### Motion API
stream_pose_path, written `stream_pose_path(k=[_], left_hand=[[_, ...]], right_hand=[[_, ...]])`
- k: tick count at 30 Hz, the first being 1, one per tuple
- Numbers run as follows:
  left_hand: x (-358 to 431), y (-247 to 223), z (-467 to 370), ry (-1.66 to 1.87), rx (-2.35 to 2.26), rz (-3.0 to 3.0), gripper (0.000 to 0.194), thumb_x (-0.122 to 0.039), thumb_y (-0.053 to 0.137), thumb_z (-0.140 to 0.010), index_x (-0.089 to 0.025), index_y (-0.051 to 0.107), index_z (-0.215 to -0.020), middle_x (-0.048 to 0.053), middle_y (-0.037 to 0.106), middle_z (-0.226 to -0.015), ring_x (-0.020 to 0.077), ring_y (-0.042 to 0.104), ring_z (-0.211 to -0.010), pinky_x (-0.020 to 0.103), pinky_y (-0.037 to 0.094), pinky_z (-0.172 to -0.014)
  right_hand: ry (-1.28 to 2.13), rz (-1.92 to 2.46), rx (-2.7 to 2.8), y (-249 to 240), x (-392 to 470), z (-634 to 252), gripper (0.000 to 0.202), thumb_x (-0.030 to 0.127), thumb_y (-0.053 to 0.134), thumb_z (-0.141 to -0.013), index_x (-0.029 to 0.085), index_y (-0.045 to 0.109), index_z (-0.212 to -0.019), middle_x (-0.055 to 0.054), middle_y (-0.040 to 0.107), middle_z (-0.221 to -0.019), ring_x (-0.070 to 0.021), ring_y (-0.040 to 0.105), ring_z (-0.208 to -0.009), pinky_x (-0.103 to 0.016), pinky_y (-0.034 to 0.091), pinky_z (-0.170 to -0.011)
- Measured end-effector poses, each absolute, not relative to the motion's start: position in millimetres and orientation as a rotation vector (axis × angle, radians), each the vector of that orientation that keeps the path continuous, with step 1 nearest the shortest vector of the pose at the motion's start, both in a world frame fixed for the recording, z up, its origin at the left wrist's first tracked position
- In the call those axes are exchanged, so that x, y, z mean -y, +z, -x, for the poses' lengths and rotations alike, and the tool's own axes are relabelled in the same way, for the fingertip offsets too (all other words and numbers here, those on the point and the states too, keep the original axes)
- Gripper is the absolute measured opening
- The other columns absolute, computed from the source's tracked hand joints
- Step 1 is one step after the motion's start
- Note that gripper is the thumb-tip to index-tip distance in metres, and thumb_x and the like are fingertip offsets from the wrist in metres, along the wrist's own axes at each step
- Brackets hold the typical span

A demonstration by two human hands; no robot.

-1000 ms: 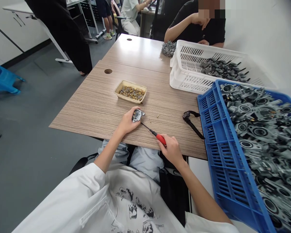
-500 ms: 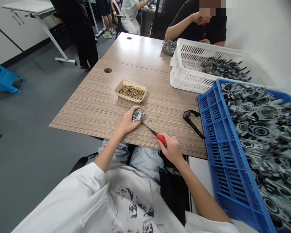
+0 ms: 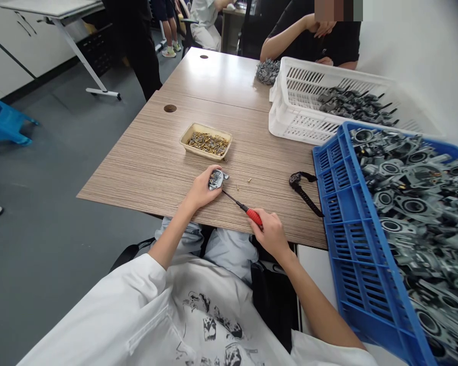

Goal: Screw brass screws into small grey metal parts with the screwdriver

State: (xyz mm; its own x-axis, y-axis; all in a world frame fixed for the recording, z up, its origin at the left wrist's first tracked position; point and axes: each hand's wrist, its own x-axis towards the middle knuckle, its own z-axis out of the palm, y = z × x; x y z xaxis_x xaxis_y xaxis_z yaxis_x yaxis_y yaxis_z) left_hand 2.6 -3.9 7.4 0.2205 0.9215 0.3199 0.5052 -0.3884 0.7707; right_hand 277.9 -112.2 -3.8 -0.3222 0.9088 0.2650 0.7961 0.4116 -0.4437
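Near the table's front edge, my left hand (image 3: 203,191) is closed around a small grey metal casting (image 3: 217,179) with brass bits in its face. My right hand (image 3: 270,230) grips the red handle of a screwdriver (image 3: 254,216). Its dark shaft points up and left, with the tip at the casting's lower edge; whether it touches is too small to tell. Two small brass pieces, one nearer (image 3: 237,187) and one farther (image 3: 250,180), lie loose to the right of the casting. Beyond my left hand sits a cream tray (image 3: 187,147) holding many brass pieces.
On the right, a blue crate (image 3: 338,198) is heaped with grey metal castings. Behind it stands a white crate (image 3: 290,122) of darker parts, beside a grey pile (image 3: 267,72). A black wristwatch (image 3: 295,179) lies by the blue crate. A person in black sits across the table (image 3: 137,168).
Both hands keep nearly the same pose on the casting and screwdriver. The view has shifted slightly, and the standing person's dark-trousered leg at the back left has moved right.
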Motion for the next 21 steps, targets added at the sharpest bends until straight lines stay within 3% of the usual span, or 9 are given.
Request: stream_pose_path(k=[21], left_hand=[[3.6,6.1,-2.2,1.076,-1.304,-1.991,0.054,-0.015,0.065,-0.082,-0.021,0.055,-0.135,0.007,0.071,-0.127,0.0223,0.068,-0.113,0.032,0.051,-0.103]], right_hand=[[0.307,1.456,2.204,-3.5,111.9,-277.1,0.021,0.036,0.055,-0.108,0.021,0.066,-0.117,-0.008,0.078,-0.101,-0.0257,0.067,-0.079,-0.039,0.044,-0.081]])
